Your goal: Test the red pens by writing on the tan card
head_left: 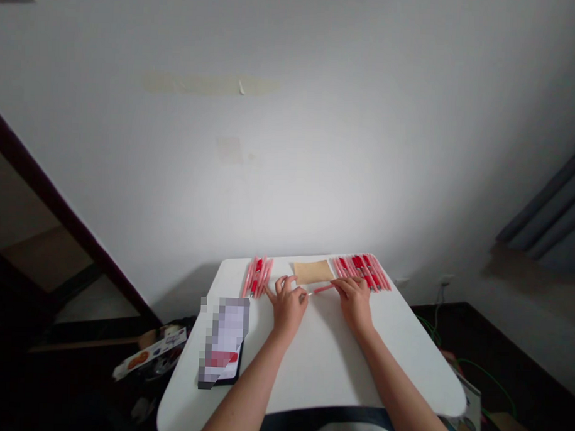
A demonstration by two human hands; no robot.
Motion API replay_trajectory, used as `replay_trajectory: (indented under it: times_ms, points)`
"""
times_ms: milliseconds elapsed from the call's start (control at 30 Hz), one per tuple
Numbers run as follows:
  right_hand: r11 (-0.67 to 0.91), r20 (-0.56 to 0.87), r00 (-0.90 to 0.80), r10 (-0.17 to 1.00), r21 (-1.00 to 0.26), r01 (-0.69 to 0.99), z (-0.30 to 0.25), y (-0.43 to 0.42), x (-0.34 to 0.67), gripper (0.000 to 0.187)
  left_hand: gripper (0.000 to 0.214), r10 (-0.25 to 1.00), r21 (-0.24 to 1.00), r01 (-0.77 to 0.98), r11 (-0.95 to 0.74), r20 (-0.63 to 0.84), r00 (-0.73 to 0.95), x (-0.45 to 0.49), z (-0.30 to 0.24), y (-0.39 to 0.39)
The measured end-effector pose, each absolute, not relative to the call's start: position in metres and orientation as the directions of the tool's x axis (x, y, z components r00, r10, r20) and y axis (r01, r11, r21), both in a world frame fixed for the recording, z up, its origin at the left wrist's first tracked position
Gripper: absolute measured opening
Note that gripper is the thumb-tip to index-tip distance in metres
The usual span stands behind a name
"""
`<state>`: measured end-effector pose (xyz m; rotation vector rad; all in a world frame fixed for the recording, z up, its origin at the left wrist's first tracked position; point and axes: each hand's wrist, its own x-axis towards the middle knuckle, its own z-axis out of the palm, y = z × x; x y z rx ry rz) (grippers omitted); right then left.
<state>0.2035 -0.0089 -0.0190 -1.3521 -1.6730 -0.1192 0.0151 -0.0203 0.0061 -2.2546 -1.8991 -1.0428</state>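
On a white table (320, 367), my left hand (288, 305) and my right hand (355, 299) hold one red pen (321, 289) between them, each pinching an end. The pen lies just above the table, in front of a small tan paper piece (312, 271). A pile of several red pens (258, 276) lies to the left of my left hand. A larger row of several red pens (362, 271) lies at the far right, under my right hand's fingertips.
A phone or tablet (225, 342), blurred out, lies on the table's left side. A white wall stands right behind the table. A printed box (150, 354) and clutter sit on the dark floor at left. Green cable (480, 373) runs on the floor at right.
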Motion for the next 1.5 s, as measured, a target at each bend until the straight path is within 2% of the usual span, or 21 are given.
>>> replay_trajectory:
  times_ms: [233,700,933,1100,1500]
  points:
    - [0.285,0.697,0.133,0.704,-0.45,0.846,-0.024,-0.006,0.209,0.027,0.006,0.867,0.335,0.919,-0.208,0.498,0.015,0.017,0.007,-0.021]
    - [0.302,0.673,0.097,0.734,-0.45,0.841,-0.018,-0.012,0.205,0.027,0.004,0.868,0.27,0.937,-0.22,0.493,0.061,0.02,0.007,-0.019]
    - [0.241,0.633,0.087,0.769,-0.412,0.879,-0.016,-0.015,0.204,0.024,0.004,0.878,0.297,0.933,-0.201,0.478,0.037,0.018,0.011,-0.021]
    - [0.221,0.626,0.076,0.776,-0.383,0.897,-0.018,-0.014,0.205,0.024,0.006,0.855,0.329,0.92,-0.211,0.518,0.011,0.015,0.01,-0.02]
    - [0.274,0.611,-0.022,0.791,-0.322,0.906,-0.014,-0.019,0.201,0.026,0.01,0.853,0.413,0.9,-0.141,0.512,-0.102,0.006,0.011,-0.018]
